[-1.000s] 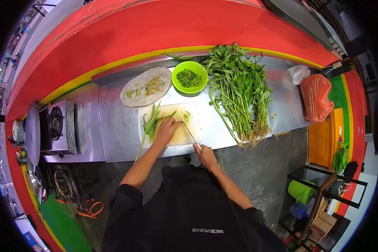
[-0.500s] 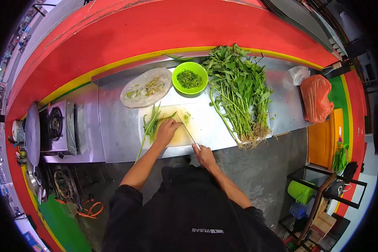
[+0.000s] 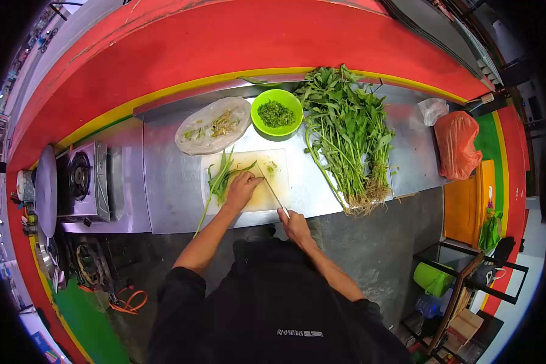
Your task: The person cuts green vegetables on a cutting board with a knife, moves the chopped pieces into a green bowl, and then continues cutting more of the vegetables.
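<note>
Behind cutting board (image 3: 265, 203), green bowl (image 3: 255, 122), chopped greens (image 3: 275, 113)

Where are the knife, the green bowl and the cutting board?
knife (image 3: 270, 185): head view, middle of the blade.
green bowl (image 3: 256, 116): head view, left rim.
cutting board (image 3: 280, 185): head view, bare right part.

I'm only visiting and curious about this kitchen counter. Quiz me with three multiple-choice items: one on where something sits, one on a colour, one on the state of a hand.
1. Where is the bowl? A. Beyond the cutting board. B. On the floor. C. In a hand.
2. The bowl's colour? A. Red. B. Green. C. White.
3. The right hand is: A. open, empty. B. closed on the knife. C. out of sight.
Answers: 1 A, it stands past the board's far edge. 2 B, bright green. 3 B, fingers wrap the handle, blade beside the left hand pinning green stems.
</note>
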The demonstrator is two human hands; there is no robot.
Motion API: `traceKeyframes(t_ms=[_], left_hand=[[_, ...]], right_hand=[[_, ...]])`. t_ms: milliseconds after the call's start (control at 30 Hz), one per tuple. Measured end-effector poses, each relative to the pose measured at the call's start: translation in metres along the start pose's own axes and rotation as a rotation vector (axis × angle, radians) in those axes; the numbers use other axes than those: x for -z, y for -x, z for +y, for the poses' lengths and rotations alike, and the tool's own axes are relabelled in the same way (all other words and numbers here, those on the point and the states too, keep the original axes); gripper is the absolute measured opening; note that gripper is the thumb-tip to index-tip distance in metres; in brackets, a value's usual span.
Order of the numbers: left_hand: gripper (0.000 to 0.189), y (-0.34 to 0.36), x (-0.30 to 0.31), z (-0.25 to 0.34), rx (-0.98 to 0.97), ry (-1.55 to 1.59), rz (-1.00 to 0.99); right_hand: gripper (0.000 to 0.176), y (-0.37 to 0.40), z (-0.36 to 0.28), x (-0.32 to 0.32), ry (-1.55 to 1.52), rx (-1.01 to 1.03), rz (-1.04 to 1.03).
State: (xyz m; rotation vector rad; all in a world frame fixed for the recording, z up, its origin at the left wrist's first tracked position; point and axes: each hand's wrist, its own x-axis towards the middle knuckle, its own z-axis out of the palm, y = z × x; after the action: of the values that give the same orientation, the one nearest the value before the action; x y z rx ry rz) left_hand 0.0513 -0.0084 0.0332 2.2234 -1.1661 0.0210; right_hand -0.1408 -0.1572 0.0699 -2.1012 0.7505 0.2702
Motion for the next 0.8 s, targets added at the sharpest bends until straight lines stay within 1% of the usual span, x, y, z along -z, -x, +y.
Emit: traceKeyframes(t_ms=[67,233,367,433,467,567,700,733,800], left_hand=[[0.025,0.000,-0.001,-0.001,0.004,0.016,0.008],[0.022,0.000,0.000,0.002,0.017,0.027,-0.004],[0.019,0.000,-0.001,-0.002,0.017,0.041,-0.012],[0.018,-0.001,0.000,0.000,0.016,0.058,0.011],[0.017,-0.001,0.000,0.000,0.032,0.071,0.005],[0.017,-0.001,-0.001,0.000,0.028,0.079,0.005],[0.017,0.001,0.000,0.001,0.034,0.087,0.015],[0.017,0.001,0.001,0.002,0.058,0.100,-0.001],[0.018,0.001,0.002,0.002,0.043,0.100,-0.008]], right_hand=[[0.065,0.003,0.000,0.001,-0.014,-0.028,-0.033],[0.064,-0.004,0.005,-0.011,0.078,0.017,0.038],[0.062,-0.011,-0.003,-0.013,0.045,0.038,0.066],[0.061,-0.010,0.000,-0.012,0.031,0.018,0.042],[0.061,-0.009,0.004,-0.014,0.010,0.043,0.043],[0.062,-0.004,0.009,-0.014,0.043,0.034,0.005],[0.063,-0.006,0.000,-0.013,0.070,0.028,0.044],[0.063,-0.009,-0.003,-0.013,0.071,0.027,0.047],[0.063,-0.015,-0.010,-0.013,0.067,-0.010,0.027]])
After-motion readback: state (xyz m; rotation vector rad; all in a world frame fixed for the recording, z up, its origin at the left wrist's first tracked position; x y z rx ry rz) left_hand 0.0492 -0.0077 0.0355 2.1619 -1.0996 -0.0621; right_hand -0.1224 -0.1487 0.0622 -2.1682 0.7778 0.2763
